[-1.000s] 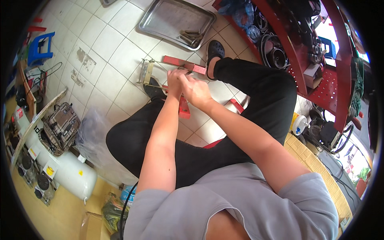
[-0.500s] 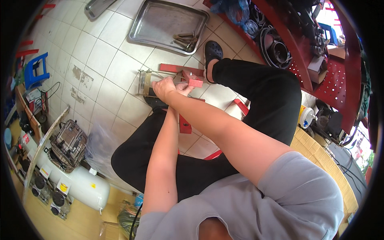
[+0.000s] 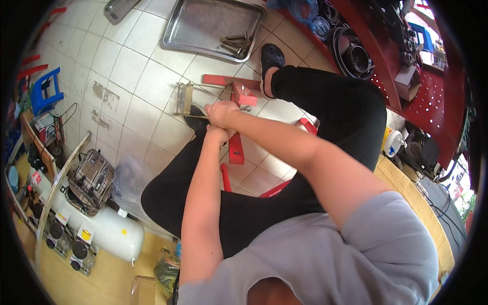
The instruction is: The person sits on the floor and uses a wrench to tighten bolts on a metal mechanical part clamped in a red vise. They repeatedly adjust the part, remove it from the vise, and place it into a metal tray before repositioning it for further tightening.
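Near the middle of the view, my right hand [image 3: 222, 113] is closed beside a metal bracket with long rods [image 3: 185, 99]. A shiny rounded metal end [image 3: 246, 108] shows just right of its knuckles; whether I hold that part is hidden. My left hand [image 3: 219, 133] is closed right below, against the right wrist, its grip out of sight. Beyond the hands, a red metal stand [image 3: 236, 155] on the floor carries a red block [image 3: 245, 96]. The rods run from the bracket toward this block. A red bar [image 3: 216, 79] lies across the stand's far end.
A steel tray [image 3: 203, 50] holding several metal tools [image 3: 236, 44] lies on the tiled floor ahead. Red shelving [image 3: 376, 56] stands at right. At left are a blue stool [image 3: 47, 92], a white air tank [image 3: 119, 231] and a hard case [image 3: 91, 175]. My knees flank the stand.
My right hand has shifted right along the rods, off the bracket. My left hand has drawn back toward me from beside the red block, uncovering the shiny metal end.
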A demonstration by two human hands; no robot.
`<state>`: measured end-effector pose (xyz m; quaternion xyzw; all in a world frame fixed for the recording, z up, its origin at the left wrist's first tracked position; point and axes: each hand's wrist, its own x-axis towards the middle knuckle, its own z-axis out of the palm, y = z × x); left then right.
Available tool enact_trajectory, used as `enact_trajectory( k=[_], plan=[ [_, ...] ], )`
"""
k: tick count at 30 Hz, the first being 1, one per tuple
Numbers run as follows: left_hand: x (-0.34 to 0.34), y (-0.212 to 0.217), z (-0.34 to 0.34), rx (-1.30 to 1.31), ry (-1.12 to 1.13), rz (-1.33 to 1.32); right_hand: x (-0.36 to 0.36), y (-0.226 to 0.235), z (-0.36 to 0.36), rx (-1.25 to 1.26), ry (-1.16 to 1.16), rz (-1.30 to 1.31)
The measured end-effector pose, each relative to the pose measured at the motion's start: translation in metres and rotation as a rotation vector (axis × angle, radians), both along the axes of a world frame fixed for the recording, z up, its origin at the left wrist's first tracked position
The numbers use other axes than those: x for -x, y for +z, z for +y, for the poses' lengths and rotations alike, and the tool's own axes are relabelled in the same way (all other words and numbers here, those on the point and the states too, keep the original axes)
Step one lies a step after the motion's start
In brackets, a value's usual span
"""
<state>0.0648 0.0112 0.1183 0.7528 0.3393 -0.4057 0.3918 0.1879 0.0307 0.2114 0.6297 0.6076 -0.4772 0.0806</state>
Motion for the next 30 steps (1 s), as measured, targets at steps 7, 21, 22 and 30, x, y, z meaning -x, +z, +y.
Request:
enact_trajectory(
  k=[7, 21, 22, 30],
  plan=[
    [-0.059, 0.05, 0.002, 0.167, 1.045, -0.685, -0.097, 0.18, -0.039, 0.103, -0.029, 0.033],
    [-0.067, 0.022, 0.013, 0.172, 1.295, -0.576, -0.168, 0.119, -0.014, -0.295, -0.672, 0.127],
    [-0.066, 0.023, 0.01, 0.193, 1.297, -0.566, -0.17, 0.12, -0.015, -0.267, -0.665, 0.119],
    [-0.062, 0.018, -0.001, 0.513, 1.564, -0.559, -0.166, 0.085, -0.016, -0.195, -0.625, 0.004]
  ],
)
